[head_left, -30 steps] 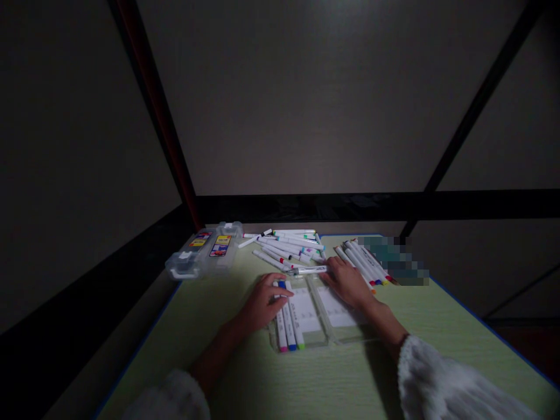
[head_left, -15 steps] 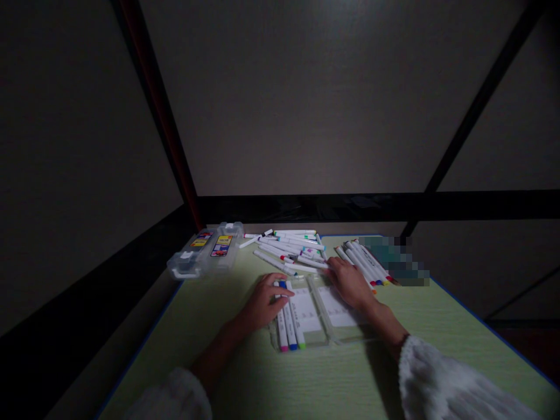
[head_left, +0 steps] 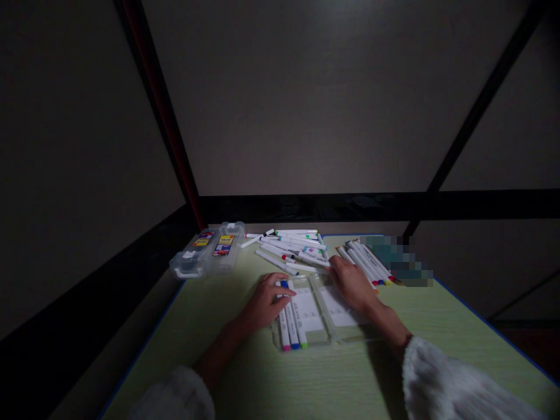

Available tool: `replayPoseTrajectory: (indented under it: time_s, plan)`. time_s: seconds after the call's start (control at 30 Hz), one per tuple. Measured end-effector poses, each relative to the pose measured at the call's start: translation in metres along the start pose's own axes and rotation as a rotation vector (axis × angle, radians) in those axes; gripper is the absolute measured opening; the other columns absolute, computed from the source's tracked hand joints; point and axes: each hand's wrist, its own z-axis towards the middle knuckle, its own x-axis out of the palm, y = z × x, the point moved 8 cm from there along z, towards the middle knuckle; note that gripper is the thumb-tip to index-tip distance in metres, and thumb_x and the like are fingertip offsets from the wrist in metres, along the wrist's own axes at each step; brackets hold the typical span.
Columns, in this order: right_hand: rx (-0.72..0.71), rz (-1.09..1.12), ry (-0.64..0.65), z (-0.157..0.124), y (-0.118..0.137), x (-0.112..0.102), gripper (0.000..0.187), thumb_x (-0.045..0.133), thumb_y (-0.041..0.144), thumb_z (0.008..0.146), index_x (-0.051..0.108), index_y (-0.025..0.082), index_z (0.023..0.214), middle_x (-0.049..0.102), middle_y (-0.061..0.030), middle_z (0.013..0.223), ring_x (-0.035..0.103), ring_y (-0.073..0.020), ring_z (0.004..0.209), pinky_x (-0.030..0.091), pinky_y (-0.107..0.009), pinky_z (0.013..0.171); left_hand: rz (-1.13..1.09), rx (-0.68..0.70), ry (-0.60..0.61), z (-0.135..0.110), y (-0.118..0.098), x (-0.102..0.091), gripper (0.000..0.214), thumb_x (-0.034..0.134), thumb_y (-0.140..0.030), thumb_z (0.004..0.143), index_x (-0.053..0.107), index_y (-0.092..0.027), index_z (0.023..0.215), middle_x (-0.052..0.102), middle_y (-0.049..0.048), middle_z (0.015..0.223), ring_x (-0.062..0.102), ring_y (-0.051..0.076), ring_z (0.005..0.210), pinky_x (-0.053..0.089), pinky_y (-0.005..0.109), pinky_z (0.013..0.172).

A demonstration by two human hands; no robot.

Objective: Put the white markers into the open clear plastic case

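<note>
Open case [head_left: 324, 309]: near side's my way in
Bare tabletop [head_left: 306, 385] there, between the forearms [head_left: 389, 326]. Beyond its far edge a loose marker pile [head_left: 301, 242] blocks me; left hand [head_left: 265, 300] hogs its left side, right hand [head_left: 352, 283] its right half's far end.

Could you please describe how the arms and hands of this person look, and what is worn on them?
The left hand and the right hand wear no gloves. The left sleeve and right sleeve look whitish grey and fluffy. What may be a thin dark band shows at the right sleeve's edge.
</note>
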Motion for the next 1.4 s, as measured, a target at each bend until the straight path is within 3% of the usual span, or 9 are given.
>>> replayPoseTrajectory:
  time_s: [0.37, 0.7, 0.97, 1.4]
  plan:
    - [-0.008, -0.033, -0.004, -0.008, 0.006, -0.007, 0.019, 0.03, 0.026, 0.09, 0.047, 0.016, 0.091, 0.06, -0.0081, 0.086, 0.054, -0.0191, 0.079, 0.031, -0.026, 0.068, 0.023, 0.023, -0.018, -0.002, 0.0, -0.002, 0.029, 0.053, -0.012, 0.07, 0.065, -0.021, 0.094, 0.055, 0.0071, 0.111, 0.047, 0.02, 0.106, 0.035, 0.038, 0.094]
    - [-0.068, -0.027, 0.006, -0.018, 0.024, -0.017, 0.019, 0.031, 0.028, 0.09, 0.046, 0.016, 0.092, 0.062, -0.0076, 0.084, 0.057, -0.0194, 0.074, 0.031, -0.026, 0.062, -0.055, 0.045, -0.129, -0.004, -0.02, -0.013, 0.061, 0.048, -0.008, 0.07, 0.035, -0.019, 0.128, 0.054, 0.0063, 0.114, 0.043, 0.019, 0.11, 0.029, 0.035, 0.099]
    - [-0.112, -0.043, 0.059, -0.025, 0.044, -0.022, 0.017, 0.032, 0.026, 0.09, 0.046, 0.017, 0.086, 0.063, -0.0067, 0.075, 0.058, -0.0186, 0.07, 0.031, -0.025, 0.062, -0.119, 0.001, -0.127, -0.004, -0.018, -0.009, 0.066, 0.047, -0.007, 0.071, 0.027, -0.02, 0.132, 0.052, 0.0064, 0.118, 0.041, 0.019, 0.112, 0.026, 0.036, 0.101]
    - [-0.106, -0.036, 0.088, -0.027, 0.047, -0.021, 0.019, 0.03, 0.029, 0.09, 0.046, 0.018, 0.088, 0.062, -0.0063, 0.071, 0.059, -0.0191, 0.067, 0.032, -0.025, 0.058, -0.154, -0.037, -0.111, -0.003, -0.013, -0.006, 0.065, 0.048, -0.007, 0.07, 0.029, -0.018, 0.131, 0.051, 0.0075, 0.121, 0.043, 0.019, 0.113, 0.03, 0.036, 0.101]
